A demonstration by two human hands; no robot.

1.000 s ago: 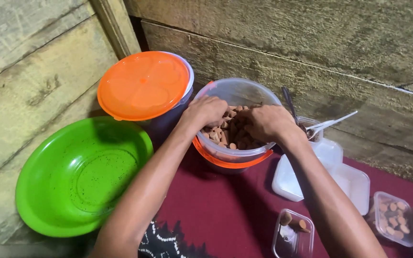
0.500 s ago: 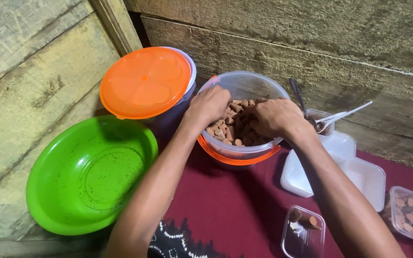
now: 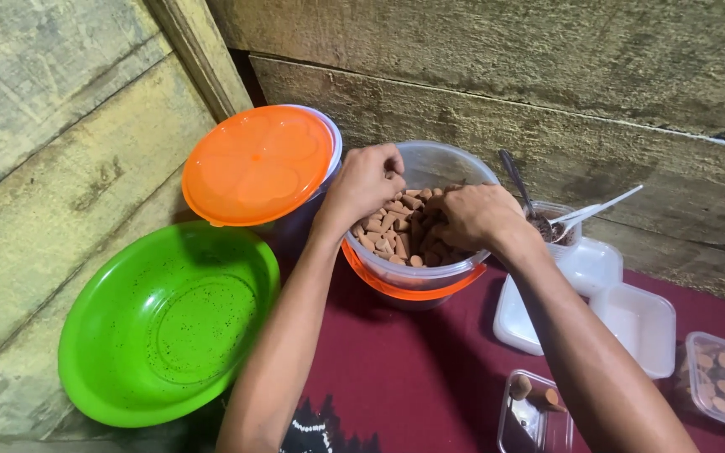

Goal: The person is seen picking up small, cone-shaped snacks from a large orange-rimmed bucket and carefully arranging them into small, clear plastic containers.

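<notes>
- Rough wooden planks form the wall behind both hands; a dark red cloth (image 3: 413,369) covers the counter beneath the forearms.
- Left hand (image 3: 368,180): positioned over the near-left rim of a clear plastic tub (image 3: 455,164), fingers curled down towards the contents. Whether it grips any piece cannot be told.
- Right hand (image 3: 473,216): lies inside the same tub, fingers bent and pressed into the contents. Whether anything is pinched cannot be told, as the fingertips are hidden.
- Contents: small brown cone-shaped pieces (image 3: 396,231), heaped in the tub directly under and between the two hands.
- Tub seat: the clear tub rests in an orange-rimmed base (image 3: 413,289), just below the right wrist.
- Left of the left hand: a round container closed by an orange lid (image 3: 258,164), touching or just beside the tub.
- Further left and nearer the person: a green bowl (image 3: 165,323), flecked with dark specks.
- Right of the right hand: a small cup holding a spoon and a white utensil (image 3: 597,208), then white plastic trays (image 3: 631,315).
- Near the right forearm: a small clear box (image 3: 534,411) with a few brown pieces, and another clear box (image 3: 723,382) at the far right.
</notes>
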